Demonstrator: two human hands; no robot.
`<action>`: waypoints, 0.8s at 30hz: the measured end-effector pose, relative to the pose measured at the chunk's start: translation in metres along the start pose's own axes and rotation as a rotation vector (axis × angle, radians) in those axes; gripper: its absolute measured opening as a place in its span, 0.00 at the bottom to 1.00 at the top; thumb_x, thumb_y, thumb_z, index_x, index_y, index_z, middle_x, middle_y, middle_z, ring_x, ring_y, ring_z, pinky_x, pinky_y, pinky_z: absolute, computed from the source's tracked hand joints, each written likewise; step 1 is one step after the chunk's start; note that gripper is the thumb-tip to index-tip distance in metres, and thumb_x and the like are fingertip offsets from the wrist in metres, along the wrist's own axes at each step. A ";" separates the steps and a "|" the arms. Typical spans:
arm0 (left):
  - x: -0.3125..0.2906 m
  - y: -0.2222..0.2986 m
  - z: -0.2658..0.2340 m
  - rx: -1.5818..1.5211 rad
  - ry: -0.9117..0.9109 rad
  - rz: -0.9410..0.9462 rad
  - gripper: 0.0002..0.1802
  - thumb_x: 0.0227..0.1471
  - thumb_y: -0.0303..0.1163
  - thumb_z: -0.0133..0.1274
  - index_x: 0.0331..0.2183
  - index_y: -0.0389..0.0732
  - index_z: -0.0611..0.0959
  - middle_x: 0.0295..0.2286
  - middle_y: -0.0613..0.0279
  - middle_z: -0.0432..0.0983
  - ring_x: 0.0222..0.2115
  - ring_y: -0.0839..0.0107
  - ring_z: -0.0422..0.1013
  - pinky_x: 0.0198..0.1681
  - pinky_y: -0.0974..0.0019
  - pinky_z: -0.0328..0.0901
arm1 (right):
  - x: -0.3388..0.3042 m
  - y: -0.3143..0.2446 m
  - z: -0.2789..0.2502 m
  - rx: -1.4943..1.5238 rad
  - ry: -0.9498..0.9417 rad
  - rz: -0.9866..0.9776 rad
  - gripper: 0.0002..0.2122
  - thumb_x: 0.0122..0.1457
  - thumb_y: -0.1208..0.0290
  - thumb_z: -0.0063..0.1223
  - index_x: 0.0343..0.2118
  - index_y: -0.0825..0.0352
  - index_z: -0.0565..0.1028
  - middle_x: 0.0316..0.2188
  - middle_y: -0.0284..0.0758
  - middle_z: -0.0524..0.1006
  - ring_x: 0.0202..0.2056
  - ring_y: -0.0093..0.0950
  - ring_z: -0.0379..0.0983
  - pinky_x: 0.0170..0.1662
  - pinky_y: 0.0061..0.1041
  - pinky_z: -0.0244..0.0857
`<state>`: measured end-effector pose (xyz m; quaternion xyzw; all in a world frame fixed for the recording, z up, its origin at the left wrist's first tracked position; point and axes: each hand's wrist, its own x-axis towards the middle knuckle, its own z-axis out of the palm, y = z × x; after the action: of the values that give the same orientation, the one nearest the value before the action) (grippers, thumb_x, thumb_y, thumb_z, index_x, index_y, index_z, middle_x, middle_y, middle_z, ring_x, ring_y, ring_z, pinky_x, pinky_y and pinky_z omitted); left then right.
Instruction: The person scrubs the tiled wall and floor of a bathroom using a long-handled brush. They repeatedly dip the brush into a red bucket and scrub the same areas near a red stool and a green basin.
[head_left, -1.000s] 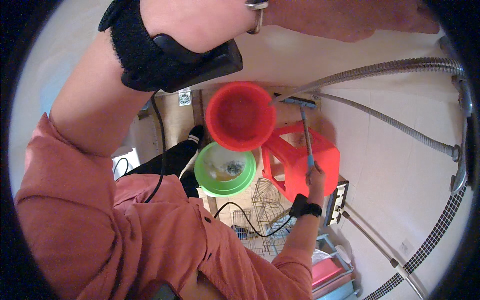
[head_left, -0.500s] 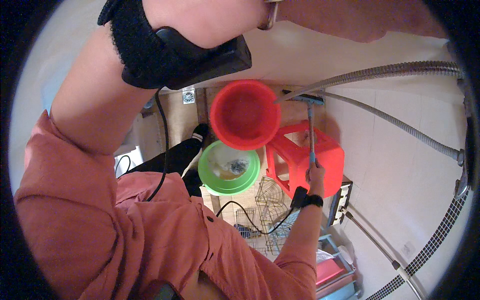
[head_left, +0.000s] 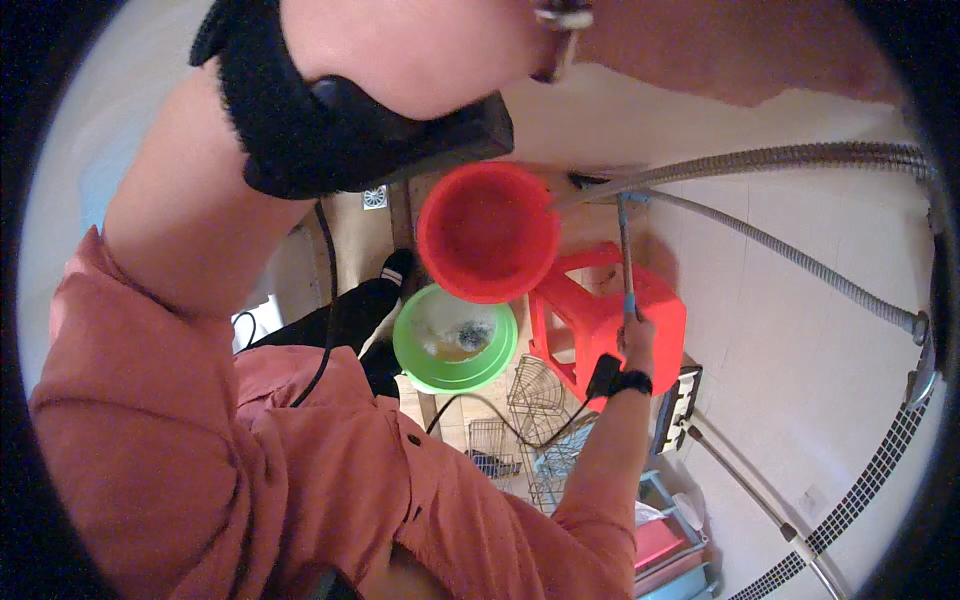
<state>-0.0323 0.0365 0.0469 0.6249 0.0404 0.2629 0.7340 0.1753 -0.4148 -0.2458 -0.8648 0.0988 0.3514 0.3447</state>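
Forward from the clasping right hand (head_left: 638,345) extends a blue-headed pole (head_left: 627,255) — left hand (head_left: 420,50), can't tell.

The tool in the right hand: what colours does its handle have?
The handle is grey and blue; see the head view.

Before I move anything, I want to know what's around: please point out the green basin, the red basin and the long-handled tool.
green basin (head_left: 456,376): head view, on its green wall.
red basin (head_left: 487,240): head view, on its inside.
long-handled tool (head_left: 627,255): head view, on its shaft.
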 end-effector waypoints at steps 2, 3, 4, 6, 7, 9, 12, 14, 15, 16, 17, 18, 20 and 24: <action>0.000 0.002 -0.002 -0.044 -0.002 -0.038 0.22 0.53 0.32 0.43 0.50 0.38 0.66 0.46 0.56 0.66 0.44 0.68 0.65 0.48 0.61 0.60 | -0.015 0.009 -0.008 0.084 0.010 0.063 0.15 0.57 0.71 0.43 0.47 0.67 0.70 0.09 0.27 0.62 0.06 0.19 0.55 0.08 0.21 0.46; -0.002 0.004 -0.002 -0.070 -0.004 -0.052 0.22 0.53 0.32 0.42 0.51 0.38 0.66 0.46 0.56 0.66 0.44 0.68 0.65 0.48 0.61 0.61 | -0.022 0.010 -0.015 0.071 -0.004 0.054 0.15 0.57 0.71 0.43 0.47 0.67 0.69 0.09 0.27 0.63 0.06 0.19 0.55 0.08 0.21 0.47; -0.002 0.004 -0.002 -0.093 -0.006 -0.066 0.22 0.54 0.32 0.42 0.51 0.38 0.66 0.46 0.56 0.66 0.44 0.68 0.65 0.48 0.61 0.61 | -0.026 0.008 -0.019 0.055 -0.005 0.070 0.16 0.56 0.71 0.43 0.47 0.67 0.69 0.09 0.27 0.63 0.07 0.19 0.55 0.08 0.21 0.47; -0.004 0.005 0.001 -0.131 -0.013 -0.097 0.22 0.54 0.32 0.42 0.51 0.38 0.65 0.46 0.56 0.66 0.44 0.68 0.65 0.48 0.61 0.61 | -0.031 0.000 -0.028 0.062 0.053 0.003 0.16 0.56 0.70 0.45 0.47 0.68 0.69 0.09 0.27 0.63 0.07 0.18 0.55 0.09 0.21 0.47; -0.006 0.006 0.001 -0.148 -0.017 -0.116 0.22 0.54 0.32 0.42 0.51 0.38 0.65 0.46 0.56 0.66 0.44 0.68 0.65 0.48 0.62 0.61 | -0.030 -0.005 -0.031 0.085 0.075 -0.020 0.16 0.56 0.70 0.45 0.47 0.69 0.69 0.09 0.27 0.63 0.07 0.18 0.55 0.09 0.21 0.47; -0.010 0.006 0.004 -0.185 -0.029 -0.158 0.22 0.54 0.32 0.42 0.51 0.38 0.65 0.46 0.56 0.66 0.44 0.68 0.65 0.48 0.62 0.62 | -0.025 -0.013 -0.028 0.025 0.093 -0.094 0.15 0.55 0.69 0.46 0.45 0.70 0.70 0.09 0.27 0.62 0.07 0.17 0.55 0.09 0.21 0.46; -0.014 0.004 0.002 -0.220 -0.039 -0.211 0.22 0.54 0.32 0.42 0.51 0.38 0.65 0.46 0.56 0.66 0.43 0.69 0.66 0.47 0.63 0.62 | 0.003 -0.028 -0.013 0.017 0.051 -0.144 0.12 0.55 0.68 0.47 0.38 0.70 0.72 0.09 0.27 0.62 0.07 0.18 0.54 0.09 0.22 0.46; -0.014 0.001 -0.002 -0.247 -0.046 -0.255 0.22 0.55 0.32 0.42 0.52 0.38 0.65 0.46 0.56 0.66 0.43 0.69 0.66 0.47 0.63 0.63 | 0.013 -0.025 -0.002 0.036 0.037 -0.061 0.10 0.56 0.67 0.47 0.34 0.69 0.72 0.09 0.27 0.61 0.07 0.18 0.54 0.09 0.22 0.45; -0.013 0.002 -0.006 -0.266 -0.050 -0.279 0.22 0.55 0.32 0.42 0.52 0.38 0.65 0.46 0.56 0.66 0.43 0.69 0.66 0.47 0.63 0.63 | 0.014 -0.019 0.005 0.049 0.047 0.022 0.09 0.56 0.67 0.47 0.32 0.68 0.72 0.09 0.27 0.61 0.07 0.19 0.54 0.09 0.22 0.45; -0.014 0.000 -0.008 -0.293 -0.054 -0.299 0.23 0.55 0.32 0.42 0.52 0.38 0.65 0.46 0.56 0.66 0.43 0.69 0.66 0.47 0.64 0.63 | 0.013 -0.013 0.006 0.057 0.064 0.103 0.09 0.56 0.67 0.47 0.30 0.67 0.72 0.09 0.27 0.61 0.07 0.19 0.54 0.09 0.22 0.45; -0.017 0.001 -0.010 -0.321 -0.055 -0.309 0.23 0.55 0.32 0.41 0.52 0.38 0.65 0.46 0.56 0.66 0.43 0.69 0.67 0.47 0.64 0.63 | 0.010 -0.007 0.008 0.044 0.056 0.128 0.08 0.57 0.66 0.47 0.28 0.65 0.70 0.08 0.27 0.61 0.06 0.20 0.54 0.09 0.22 0.45; -0.015 0.000 -0.012 -0.344 -0.056 -0.318 0.23 0.55 0.32 0.41 0.52 0.38 0.65 0.46 0.56 0.66 0.43 0.69 0.67 0.47 0.64 0.64 | 0.003 0.001 0.010 0.162 0.025 0.093 0.07 0.57 0.68 0.46 0.34 0.66 0.72 0.08 0.27 0.61 0.06 0.20 0.54 0.08 0.22 0.46; -0.015 0.002 -0.014 -0.367 -0.058 -0.332 0.23 0.55 0.32 0.41 0.52 0.38 0.65 0.46 0.56 0.66 0.43 0.69 0.67 0.47 0.64 0.64 | -0.013 0.012 0.008 0.131 0.065 0.149 0.11 0.57 0.71 0.45 0.41 0.66 0.71 0.09 0.27 0.61 0.06 0.20 0.55 0.08 0.22 0.47; -0.016 0.006 -0.009 -0.267 -0.044 -0.344 0.23 0.55 0.33 0.42 0.52 0.38 0.65 0.46 0.56 0.66 0.42 0.69 0.67 0.47 0.64 0.64 | -0.034 0.011 -0.006 0.219 0.067 0.074 0.14 0.56 0.73 0.44 0.46 0.68 0.70 0.10 0.27 0.62 0.07 0.20 0.55 0.08 0.21 0.47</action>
<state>-0.0512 0.0380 0.0467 0.5114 0.0954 0.1232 0.8451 0.1495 -0.4293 -0.2256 -0.8289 0.1802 0.3220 0.4205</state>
